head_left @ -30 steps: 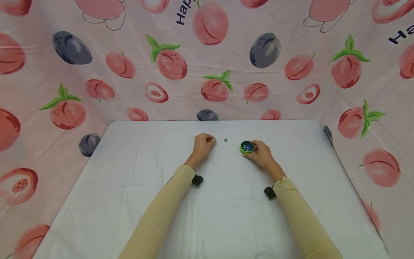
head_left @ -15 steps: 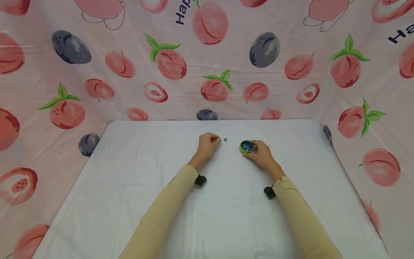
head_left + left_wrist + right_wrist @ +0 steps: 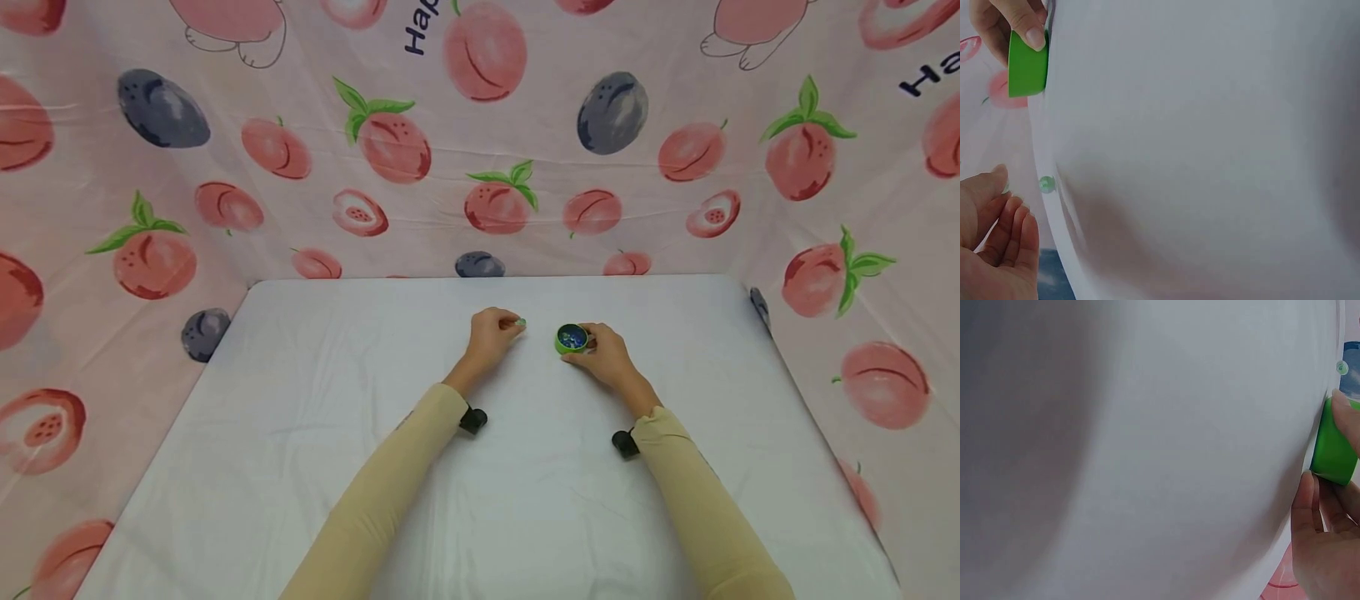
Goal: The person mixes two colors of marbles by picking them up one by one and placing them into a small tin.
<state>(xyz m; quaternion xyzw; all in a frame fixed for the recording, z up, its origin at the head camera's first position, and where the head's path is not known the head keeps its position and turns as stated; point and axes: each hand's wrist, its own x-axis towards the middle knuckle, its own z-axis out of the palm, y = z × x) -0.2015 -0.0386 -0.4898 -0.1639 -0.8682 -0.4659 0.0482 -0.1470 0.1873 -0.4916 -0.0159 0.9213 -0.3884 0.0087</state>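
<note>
My left hand pinches a small clear-green marble between thumb and fingertips; only a sliver of it shows in the left wrist view. Just beyond those fingertips a second green glass marble sits on the white table. To the right, a small bright green cup stands upright, its dark blue inside holding shiny bits at the bottom. My right hand grips this cup from its right side, thumb at the near side. In the right wrist view the fingers lie round the green wall of the cup.
A white cloth covers the table. Behind and at both sides hangs a pink fruit-print curtain, meeting the table's edges. Each wrist wears a small black camera, one on the left and one on the right.
My left hand has slid to the right with its pinched marble, up to the loose marble, so the two overlap in the head view. The right hand and cup stay in place.
</note>
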